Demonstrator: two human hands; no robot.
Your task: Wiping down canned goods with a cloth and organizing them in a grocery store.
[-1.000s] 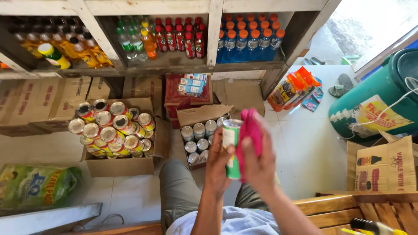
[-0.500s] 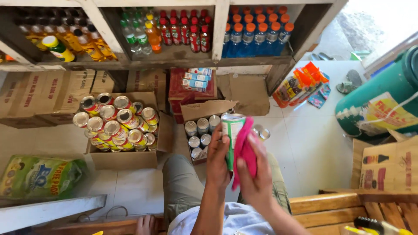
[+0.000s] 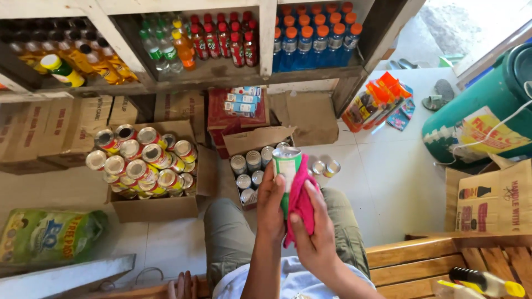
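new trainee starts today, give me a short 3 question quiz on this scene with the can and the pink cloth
1. True or false: the left hand holds the green and white can upright.
2. What does the right hand press against the can's side?
A. a sponge
B. a pink cloth
C. a paper bag
3. Fill in: the small open box on the floor just beyond the hands holds silver-topped ____.

Key
1. True. The can's silver top faces up.
2. B. The cloth lies between the right hand and the can.
3. Cans, standing upright in rows.
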